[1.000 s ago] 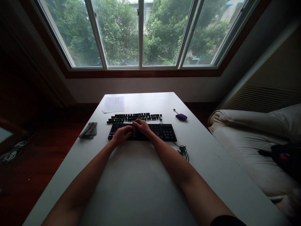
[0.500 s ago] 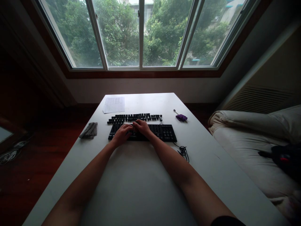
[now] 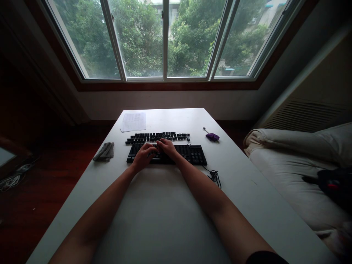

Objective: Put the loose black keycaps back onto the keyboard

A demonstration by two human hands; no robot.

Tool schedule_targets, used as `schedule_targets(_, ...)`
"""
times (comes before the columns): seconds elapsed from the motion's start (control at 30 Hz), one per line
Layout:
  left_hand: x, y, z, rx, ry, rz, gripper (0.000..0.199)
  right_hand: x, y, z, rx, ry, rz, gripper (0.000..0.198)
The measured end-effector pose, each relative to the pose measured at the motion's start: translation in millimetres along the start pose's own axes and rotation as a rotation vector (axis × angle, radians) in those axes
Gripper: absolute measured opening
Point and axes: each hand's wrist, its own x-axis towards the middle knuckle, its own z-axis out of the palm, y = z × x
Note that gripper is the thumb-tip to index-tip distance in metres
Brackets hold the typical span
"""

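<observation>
A black keyboard (image 3: 195, 154) lies across the white table in front of me. Behind it several loose black keycaps (image 3: 140, 138) stand in rows. My left hand (image 3: 144, 154) is over the left-middle part of the keyboard, fingers curled and thumb drawn in. Close against it, my right hand (image 3: 166, 147) reaches in from the right with its fingers pinched together. The fingertips of both hands meet above the keys. Whatever small thing lies between them is too small and dark to make out.
A grey cloth (image 3: 104, 151) lies at the table's left edge. Toward the back left is a printed paper sheet (image 3: 134, 122). A purple item (image 3: 212, 137) with a thin stick lies to the right, and a bundled black cable (image 3: 214, 176) sits right of the keyboard.
My right hand has shifted very slightly up and away from me, and my left fingers have risen a little. The keyboard and the other objects have stayed in place.
</observation>
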Motion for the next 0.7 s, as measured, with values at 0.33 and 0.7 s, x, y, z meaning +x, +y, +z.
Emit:
schedule_targets(0.33,-0.9,7.3,3.0,0.021,0.046,0.005,0.02,1.9,5.0,-1.1,0.081,-0.001,-0.029,0.039)
schedule_targets(0.7,-1.3,4.2,7.8,-0.072,0.127,0.022,0.017,1.7,1.5,-1.5,0.012,0.004,0.002,0.041)
